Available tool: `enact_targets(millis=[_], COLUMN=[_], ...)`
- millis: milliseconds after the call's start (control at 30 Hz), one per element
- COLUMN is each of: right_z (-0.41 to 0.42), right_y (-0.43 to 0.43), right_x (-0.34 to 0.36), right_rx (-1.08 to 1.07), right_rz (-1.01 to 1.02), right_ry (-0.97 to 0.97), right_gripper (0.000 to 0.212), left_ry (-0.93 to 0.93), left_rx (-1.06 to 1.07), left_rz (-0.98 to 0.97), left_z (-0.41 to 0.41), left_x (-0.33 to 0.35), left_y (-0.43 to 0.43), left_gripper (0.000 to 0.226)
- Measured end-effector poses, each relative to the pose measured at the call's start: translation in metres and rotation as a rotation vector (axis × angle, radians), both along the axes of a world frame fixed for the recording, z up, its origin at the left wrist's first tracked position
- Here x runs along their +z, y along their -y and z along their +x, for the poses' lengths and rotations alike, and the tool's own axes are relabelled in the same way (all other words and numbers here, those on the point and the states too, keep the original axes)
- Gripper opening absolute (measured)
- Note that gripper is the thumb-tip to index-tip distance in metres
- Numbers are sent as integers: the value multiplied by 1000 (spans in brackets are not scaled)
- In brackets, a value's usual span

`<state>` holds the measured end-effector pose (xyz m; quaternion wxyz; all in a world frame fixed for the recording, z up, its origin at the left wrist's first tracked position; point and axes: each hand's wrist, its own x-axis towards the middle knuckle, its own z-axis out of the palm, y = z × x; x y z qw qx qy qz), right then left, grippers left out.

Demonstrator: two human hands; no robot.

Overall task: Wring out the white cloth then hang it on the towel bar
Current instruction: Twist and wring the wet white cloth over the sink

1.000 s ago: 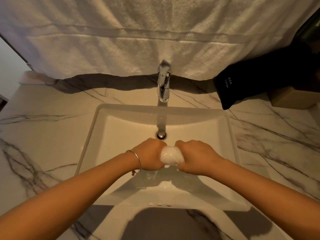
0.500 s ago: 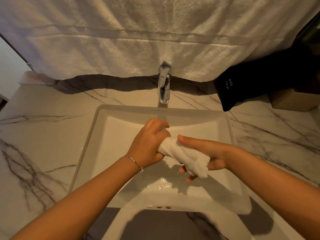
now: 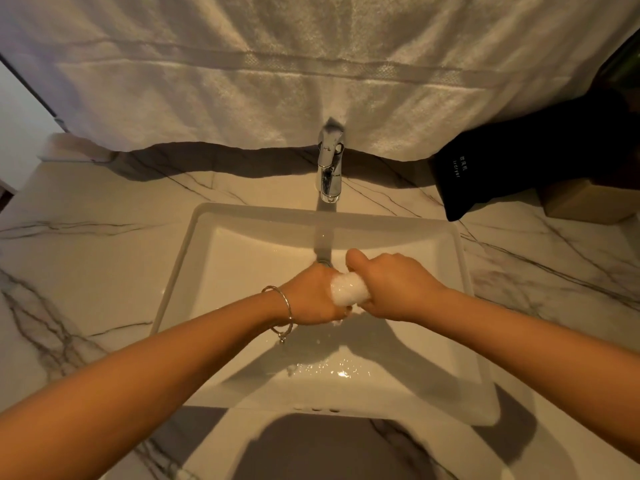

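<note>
The white cloth (image 3: 347, 292) is twisted into a tight wet roll over the middle of the white sink (image 3: 194, 258). My left hand (image 3: 313, 296), with a thin bracelet at the wrist, grips its left end. My right hand (image 3: 391, 285) grips its right end, thumb raised toward the faucet. Only a short piece of the cloth shows between the two fists. Water drops glisten on the basin floor below the hands. No towel bar is in view.
A chrome faucet (image 3: 330, 168) stands behind the basin. A large white towel (image 3: 294, 74) hangs across the back. A black pouch (image 3: 512, 168) and a tan box (image 3: 588, 202) sit at the back right on the marble counter (image 3: 86, 258).
Half a second ago the cloth was looser and longer, with my right hand open under it. Both hands have now closed on it again and twisted it into a tight roll, lower over the basin.
</note>
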<state>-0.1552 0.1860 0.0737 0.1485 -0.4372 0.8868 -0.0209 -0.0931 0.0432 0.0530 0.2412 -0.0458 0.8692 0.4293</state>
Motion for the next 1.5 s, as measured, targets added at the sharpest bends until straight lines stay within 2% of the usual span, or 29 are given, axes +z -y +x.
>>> enact_targets(millis=[33,100,167,233,300,367,467,533,600,667,700,733,800,867,933,967,1067,1100,1200,1267,1400,1500], right_z=[0,4,9,10,7,2,-8,-10,-3,-1,-1,-2,-2,-4,-8,-11,-22,-26,-34,-38,-39,-36], right_y=[1,1,1,0,-3,-5,-13,-17,-17,-16,-15,-14,-10,-7,-4,-4,1,3,11,16,19,19], right_x=[0,-3,-4,2,14,27,30,28,27,26,26,26,24,21,17,15,16,18,26,30,37,40], right_rx=[24,37,16,-25,-140,-310,-668,-798,-684,-495,-470,-488,-484,-347,-147,-76,96,138,220,279,344,387], right_rz=[-13,-10,29,46,20,-80,-215,-262,-263,-198,-166,-160,-168,-76,74,120,152,133,67,33,-55,-107], right_ry=[-22,-37,-24,112,442,845,1337,1726,2049,2109,2046,1905,1396,783,312,185,1,-42,-140,-213,-301,-305], right_gripper=[47,47,48,56,69,63,58,52,54,56,50,41,28,30,35,37,42,42,38,37,40,38], left_ry=[104,199,189,115,-135,-440,-760,-927,-1012,-1057,-1028,-959,-744,-566,-442,-382,-196,-141,-12,39,119,176], left_rx=[59,57,-8,-110,-263,-302,-292,-266,-297,-371,-421,-459,-469,-411,-288,-202,8,85,312,411,510,519], left_rz=[108,156,138,24,-322,-554,-581,-583,-619,-637,-639,-640,-725,-775,-688,-590,-235,-114,209,366,633,829], left_z=[3,9,10,6,1,-1,-1,-5,-13,-20,-22,-23,-22,-16,-6,-2,3,2,5,9,18,26], left_x=[0,-2,-1,2,4,10,25,34,41,42,42,41,34,22,11,6,0,1,10,15,25,26], left_y=[0,2,5,10,16,22,27,26,24,26,29,32,31,21,8,2,-10,-11,-15,-15,-19,-27], left_gripper=[11,17,19,11,16,23,28,29,26,27,31,34,32,32,32,30,13,14,33,35,18,20])
